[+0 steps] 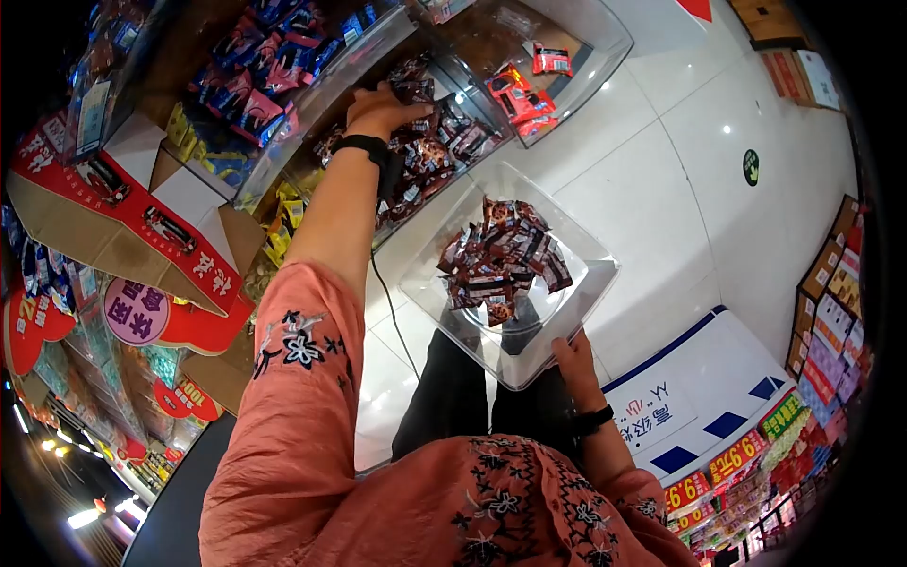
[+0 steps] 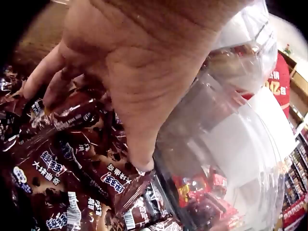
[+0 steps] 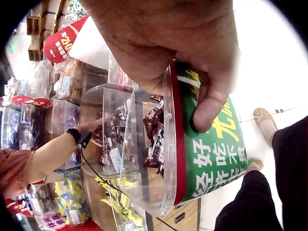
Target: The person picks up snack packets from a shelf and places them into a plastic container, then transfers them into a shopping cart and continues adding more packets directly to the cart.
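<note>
My left hand (image 1: 383,115) is down in a clear bin of brown-wrapped snack packets (image 1: 425,156). In the left wrist view the thumb and fingers of the left hand (image 2: 130,72) spread apart over the packets (image 2: 72,168), the thumb tip touching one near the bin's wall. My right hand (image 1: 578,369) grips the rim of a clear plastic tub (image 1: 590,274), which holds a heap of the same brown packets (image 1: 505,250). In the right wrist view the right hand's fingers (image 3: 211,103) lie against the tub's green printed label (image 3: 207,149), with the thumb side over the rim.
Red packets (image 1: 520,99) lie in the neighbouring bin, and blue and pink ones (image 1: 255,76) fill another behind. Yellow packets (image 1: 283,227) sit left of the arm, near a red cardboard sign (image 1: 123,189). A blue-and-white printed panel (image 1: 699,397) stands at right on the tiled floor (image 1: 652,189).
</note>
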Motion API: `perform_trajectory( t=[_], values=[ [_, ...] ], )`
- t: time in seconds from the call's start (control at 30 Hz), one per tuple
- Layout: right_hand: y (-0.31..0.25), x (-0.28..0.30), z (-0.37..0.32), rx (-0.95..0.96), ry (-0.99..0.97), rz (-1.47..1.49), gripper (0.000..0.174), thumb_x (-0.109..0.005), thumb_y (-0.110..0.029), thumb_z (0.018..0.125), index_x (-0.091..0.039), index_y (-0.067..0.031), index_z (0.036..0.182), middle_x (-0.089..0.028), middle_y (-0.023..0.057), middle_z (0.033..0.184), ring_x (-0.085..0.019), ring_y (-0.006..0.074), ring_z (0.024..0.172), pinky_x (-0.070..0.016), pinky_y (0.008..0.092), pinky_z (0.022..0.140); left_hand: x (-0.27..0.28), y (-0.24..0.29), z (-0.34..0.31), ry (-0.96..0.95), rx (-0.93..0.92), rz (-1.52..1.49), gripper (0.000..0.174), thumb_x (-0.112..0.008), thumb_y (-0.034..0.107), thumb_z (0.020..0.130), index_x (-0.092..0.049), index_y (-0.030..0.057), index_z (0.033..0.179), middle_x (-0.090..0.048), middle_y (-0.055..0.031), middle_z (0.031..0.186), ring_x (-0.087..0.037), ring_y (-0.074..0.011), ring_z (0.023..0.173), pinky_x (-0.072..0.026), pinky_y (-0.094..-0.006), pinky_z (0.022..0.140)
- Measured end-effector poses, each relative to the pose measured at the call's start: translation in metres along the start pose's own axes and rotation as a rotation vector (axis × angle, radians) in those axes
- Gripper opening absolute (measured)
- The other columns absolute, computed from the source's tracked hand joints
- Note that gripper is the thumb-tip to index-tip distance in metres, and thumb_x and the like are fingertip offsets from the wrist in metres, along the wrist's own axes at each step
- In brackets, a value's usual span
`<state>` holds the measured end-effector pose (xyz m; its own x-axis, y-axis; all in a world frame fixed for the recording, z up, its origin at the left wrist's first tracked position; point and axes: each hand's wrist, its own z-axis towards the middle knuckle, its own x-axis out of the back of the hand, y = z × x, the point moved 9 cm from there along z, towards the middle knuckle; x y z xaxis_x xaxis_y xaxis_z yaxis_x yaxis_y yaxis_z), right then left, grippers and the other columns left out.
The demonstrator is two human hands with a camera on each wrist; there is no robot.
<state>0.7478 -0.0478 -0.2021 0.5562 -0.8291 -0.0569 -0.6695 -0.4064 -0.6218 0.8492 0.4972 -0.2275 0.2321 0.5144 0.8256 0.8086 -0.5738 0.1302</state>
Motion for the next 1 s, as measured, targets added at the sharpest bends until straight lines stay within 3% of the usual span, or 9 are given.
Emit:
perform_trajectory(
  t=[0.17, 0.2, 0.3, 0.43, 0.57, 0.67, 0.8, 0.9, 1.0],
  values=[
    [-0.001, -0.001, -0.002, -0.019, -0.015, 0.025, 0.047, -0.052, -0.011, 0.09, -0.046, 0.0012, 0.135, -0.062, 0.0058, 0.1, -0.061, 0.0125, 0.079, -0.0515, 0.0261, 0.063, -0.007, 0.013, -0.007, -0.05, 0.018, 0.06, 0.122, -0.078, 0.071, 0.065, -0.03, 0.0015, 0.153, -0.027, -0.0311, 0.157, -0.037, -0.0472, 0.141, -0.0348, -0.0497, 0.114],
    [0.002, 0.001, -0.002, -0.032, -0.01, 0.017, 0.047, -0.053, -0.011, 0.09, -0.046, 0.0013, 0.135, -0.063, 0.0059, 0.1, -0.061, 0.0125, 0.078, -0.0516, 0.026, 0.063, -0.005, 0.012, -0.009, 0.013, -0.011, 0.026, 0.118, -0.08, 0.067, 0.065, -0.032, 0.0041, 0.153, -0.033, -0.0261, 0.156, -0.04, -0.0466, 0.139, -0.0357, -0.0504, 0.113],
    [0.005, 0.001, 0.001, -0.041, -0.003, 0.013, 0.048, -0.053, -0.011, 0.09, -0.045, 0.0012, 0.135, -0.063, 0.0061, 0.1, -0.062, 0.0126, 0.076, -0.0518, 0.0256, 0.061, -0.012, 0.019, -0.009, 0.031, -0.119, 0.134, 0.101, -0.085, 0.054, 0.066, -0.045, 0.0075, 0.146, -0.046, -0.0205, 0.148, -0.052, -0.0482, 0.124, -0.0469, -0.0502, 0.103],
    [0.005, 0.001, 0.0, -0.029, -0.009, 0.022, 0.046, -0.053, -0.012, 0.09, -0.045, 0.0006, 0.135, -0.063, 0.0062, 0.098, -0.062, 0.0124, 0.073, -0.0522, 0.0251, 0.058, -0.016, 0.02, -0.006, -0.121, -0.181, 0.129, 0.101, -0.084, 0.05, 0.068, -0.039, 0.0119, 0.15, -0.046, -0.0232, 0.148, -0.044, -0.0433, 0.137, -0.0373, -0.0509, 0.112],
    [0.008, 0.003, 0.003, -0.008, -0.01, -0.006, 0.044, -0.053, -0.012, 0.091, -0.046, -0.0002, 0.132, -0.063, 0.0065, 0.096, -0.063, 0.0123, 0.07, -0.0522, 0.025, 0.056, -0.013, 0.034, -0.015, -0.104, -0.212, 0.225, 0.092, -0.082, 0.043, 0.07, -0.043, 0.0143, 0.148, -0.044, -0.0245, 0.149, -0.043, -0.0442, 0.137, -0.0395, -0.0505, 0.109],
    [-0.006, -0.002, -0.003, -0.058, 0.012, 0.009, 0.039, -0.054, -0.013, 0.087, -0.053, 0.0022, 0.123, -0.062, 0.0029, 0.096, -0.06, 0.0105, 0.079, -0.0499, 0.0247, 0.065, -0.018, 0.026, -0.006, -0.076, -0.247, 0.159, 0.088, -0.083, 0.042, 0.069, -0.047, 0.0121, 0.144, -0.05, -0.0241, 0.144, -0.047, -0.0422, 0.133, -0.0422, -0.0501, 0.106],
    [-0.004, 0.0, -0.003, -0.064, 0.035, 0.001, 0.038, -0.054, -0.013, 0.087, -0.054, 0.0021, 0.121, -0.062, 0.0029, 0.096, -0.06, 0.0104, 0.079, -0.0497, 0.0246, 0.064, -0.014, 0.038, 0.003, -0.134, -0.339, 0.188, 0.068, -0.082, 0.036, 0.071, -0.058, 0.0058, 0.128, -0.066, -0.0218, 0.121, -0.063, -0.039, 0.115, -0.05, -0.0484, 0.097],
    [-0.007, -0.004, -0.003, -0.07, 0.027, 0.011, 0.036, -0.054, -0.013, 0.087, -0.055, 0.002, 0.12, -0.062, 0.0025, 0.095, -0.059, 0.0099, 0.078, -0.0489, 0.0245, 0.063, -0.014, 0.042, -0.003, -0.113, -0.391, 0.263, 0.062, -0.079, 0.032, 0.075, -0.056, 0.0054, 0.126, -0.066, -0.0235, 0.118, -0.062, -0.041, 0.113, -0.0504, -0.0496, 0.091],
    [-0.007, -0.004, -0.003, -0.065, 0.034, 0.031, 0.035, -0.053, -0.012, 0.087, -0.055, 0.0021, 0.119, -0.061, 0.0021, 0.094, -0.058, 0.0093, 0.078, -0.0479, 0.0245, 0.063, -0.012, 0.044, -0.004, -0.054, -0.452, 0.295, 0.049, -0.075, 0.026, 0.078, -0.06, 0.0094, 0.121, -0.067, -0.018, 0.118, -0.062, -0.0391, 0.113, -0.0505, -0.0496, 0.089]
  ],
)
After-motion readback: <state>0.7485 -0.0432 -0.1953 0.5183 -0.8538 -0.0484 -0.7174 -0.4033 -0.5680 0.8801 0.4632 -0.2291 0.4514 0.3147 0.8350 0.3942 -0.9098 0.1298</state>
